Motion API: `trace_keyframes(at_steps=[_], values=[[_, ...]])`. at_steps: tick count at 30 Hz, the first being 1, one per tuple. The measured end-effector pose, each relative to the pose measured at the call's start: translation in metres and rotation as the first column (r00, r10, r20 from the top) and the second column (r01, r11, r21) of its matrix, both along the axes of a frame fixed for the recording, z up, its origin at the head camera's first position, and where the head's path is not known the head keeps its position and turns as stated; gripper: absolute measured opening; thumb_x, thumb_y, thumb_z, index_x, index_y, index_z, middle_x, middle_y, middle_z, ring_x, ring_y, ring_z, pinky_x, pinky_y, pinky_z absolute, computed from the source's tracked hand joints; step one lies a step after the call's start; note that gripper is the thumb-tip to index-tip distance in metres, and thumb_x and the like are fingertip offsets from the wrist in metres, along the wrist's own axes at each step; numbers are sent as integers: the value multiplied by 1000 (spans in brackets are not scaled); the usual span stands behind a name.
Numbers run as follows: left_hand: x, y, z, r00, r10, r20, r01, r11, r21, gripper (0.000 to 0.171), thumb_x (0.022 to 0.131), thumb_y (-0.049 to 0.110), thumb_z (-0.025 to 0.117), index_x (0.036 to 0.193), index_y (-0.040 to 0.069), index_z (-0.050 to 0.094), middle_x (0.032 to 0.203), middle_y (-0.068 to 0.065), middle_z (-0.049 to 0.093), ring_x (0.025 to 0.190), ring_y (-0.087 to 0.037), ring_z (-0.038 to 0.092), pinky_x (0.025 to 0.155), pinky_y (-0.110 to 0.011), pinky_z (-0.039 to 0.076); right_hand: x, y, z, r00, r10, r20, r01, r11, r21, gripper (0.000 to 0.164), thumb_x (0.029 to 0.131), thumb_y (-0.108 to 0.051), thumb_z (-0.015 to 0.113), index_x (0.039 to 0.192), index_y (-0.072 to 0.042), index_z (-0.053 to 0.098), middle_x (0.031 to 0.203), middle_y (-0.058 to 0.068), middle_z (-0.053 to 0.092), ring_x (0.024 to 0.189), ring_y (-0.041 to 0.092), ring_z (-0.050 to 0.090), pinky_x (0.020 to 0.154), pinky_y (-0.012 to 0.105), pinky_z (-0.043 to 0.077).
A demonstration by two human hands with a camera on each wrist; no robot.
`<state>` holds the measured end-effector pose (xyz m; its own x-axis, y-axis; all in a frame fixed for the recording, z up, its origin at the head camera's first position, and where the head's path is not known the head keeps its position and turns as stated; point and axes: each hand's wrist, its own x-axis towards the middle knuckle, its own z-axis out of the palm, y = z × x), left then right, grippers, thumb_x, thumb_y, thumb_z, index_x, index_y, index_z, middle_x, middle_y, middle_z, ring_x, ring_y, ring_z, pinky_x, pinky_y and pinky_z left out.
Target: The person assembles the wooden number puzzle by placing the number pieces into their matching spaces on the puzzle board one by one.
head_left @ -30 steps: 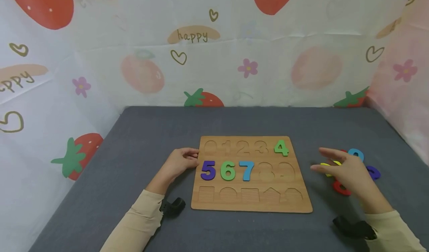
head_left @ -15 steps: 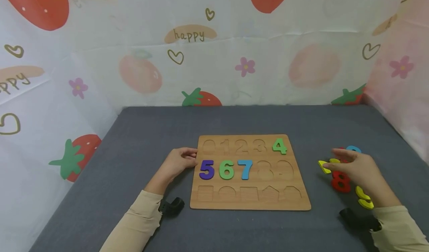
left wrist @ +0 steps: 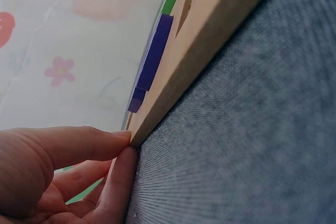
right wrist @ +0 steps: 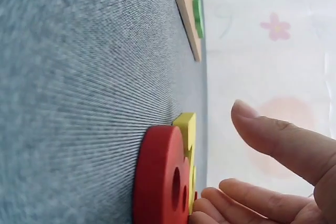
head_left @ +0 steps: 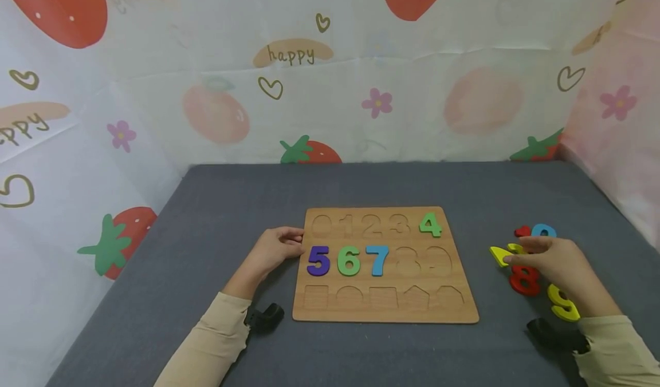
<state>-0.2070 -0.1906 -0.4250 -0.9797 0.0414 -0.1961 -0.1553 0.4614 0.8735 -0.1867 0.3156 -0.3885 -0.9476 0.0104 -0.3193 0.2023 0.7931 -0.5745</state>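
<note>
A wooden number board (head_left: 385, 304) lies flat, with a green 4 (head_left: 430, 225), purple 5 (head_left: 318, 261), green 6 (head_left: 348, 261) and blue 7 (head_left: 377, 260) in its recesses. My left hand (head_left: 272, 251) pinches the board's left edge between thumb and finger, plainly in the left wrist view. My right hand (head_left: 556, 264) hovers over loose number pieces on the right, thumb apart from the fingers and nothing held. Near its fingertips are a red 8 (head_left: 525, 281) and a yellow pointed piece (head_left: 498, 256). The hand partly hides another yellow piece behind them.
Farther back lie a small red piece (head_left: 522, 231) and a blue piece (head_left: 543, 230), partly covered. A curved yellow piece (head_left: 563, 304) lies near my right wrist. Grey cloth (head_left: 381, 355) covers the table; a printed curtain (head_left: 412, 123) hangs behind it.
My right hand has moved right and slightly down over the loose pieces, revealing more of the red 8 and the curved yellow piece. The left hand stays at the board's edge.
</note>
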Motion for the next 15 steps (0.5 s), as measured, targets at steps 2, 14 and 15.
trace_keyframes(at_steps=[2, 14, 15], values=[[0, -1, 1, 1000, -1, -4, 1, 1000, 2, 43, 89, 5, 70, 131, -1, 61, 119, -18, 66, 107, -26, 64, 92, -38, 51, -1, -1, -1, 1000, 0, -4, 0, 1000, -6, 96, 87, -57, 69, 147, 10, 37, 146, 39, 37, 130, 57, 37, 93, 61, 44], [1, -2, -1, 1000, -16, -19, 16, 1000, 3, 44, 89, 6, 70, 132, -1, 61, 119, -18, 67, 107, -26, 65, 93, -40, 50, -5, -8, -10, 997, 60, -51, -62, 997, -40, 90, 89, -51, 70, 149, 7, 37, 146, 37, 38, 132, 56, 38, 97, 62, 43], [1, -2, -2, 1000, -14, -20, 15, 1000, 4, 44, 89, 6, 70, 132, -1, 61, 119, -18, 67, 106, -26, 65, 93, -40, 51, -5, -9, -10, 995, 76, -64, -77, 997, -16, 90, 88, -51, 70, 148, 8, 38, 145, 38, 39, 131, 56, 40, 97, 61, 44]])
